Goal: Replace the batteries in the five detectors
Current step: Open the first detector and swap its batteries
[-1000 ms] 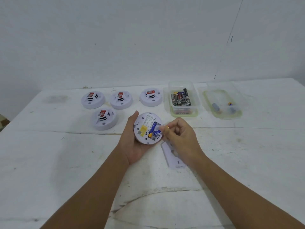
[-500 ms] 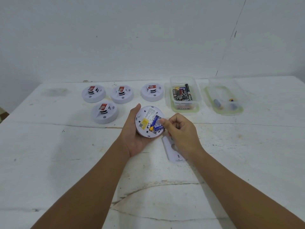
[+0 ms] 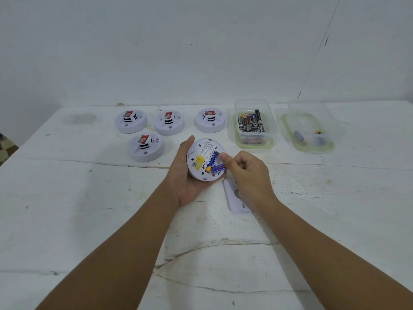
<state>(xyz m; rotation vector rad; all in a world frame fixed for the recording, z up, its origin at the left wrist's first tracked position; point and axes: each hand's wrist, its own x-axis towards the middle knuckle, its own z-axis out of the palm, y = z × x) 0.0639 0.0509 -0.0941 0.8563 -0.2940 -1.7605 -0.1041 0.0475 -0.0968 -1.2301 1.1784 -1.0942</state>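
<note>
The left hand (image 3: 190, 182) cups a round, smooth white plastic detector (image 3: 204, 159), back upward, above the scuffed white surface (image 3: 89, 209). The right hand (image 3: 248, 173) pinches a blue cylindrical battery (image 3: 218, 168) at its open compartment.

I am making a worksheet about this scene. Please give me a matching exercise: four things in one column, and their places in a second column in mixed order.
Things:
1. open detector
2. black batteries
3. white cover plate
4. detector with red label

Places:
A. in the clear box
B. on the table, alone in front of a row of three
C. in the left hand
D. on the table under the right hand

Pairs: 1-C, 2-A, 3-D, 4-B
</note>
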